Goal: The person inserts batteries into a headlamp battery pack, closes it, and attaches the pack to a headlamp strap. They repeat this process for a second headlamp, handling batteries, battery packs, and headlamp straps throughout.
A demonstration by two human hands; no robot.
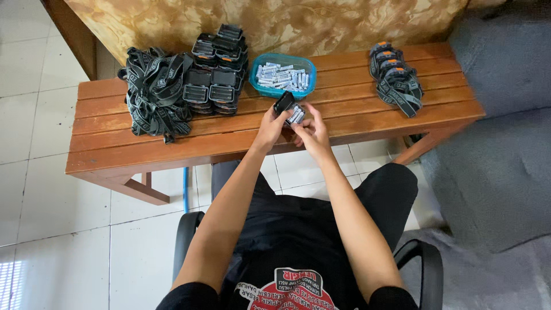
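While left hand (pixel 271 127) grips small black lamp body (pixel 283 103) above wooden bench (pixel 115 146), right hand (pixel 310 132) pinches few small white batteries (pixel 296 115) against its open back. Both hands closed on parts, held just in front of blue tray (pixel 255 73) of loose batteries. Judgement: steady body with left, seat one cell at time, check ends match, thumb pressing flat. Keep work over bench so dropped cell lands there. Stack of black lamp bodies (pixel 217 69) and strap heap (pixel 156 89) to left; finished headlamps (pixel 395 77) well apart, right.
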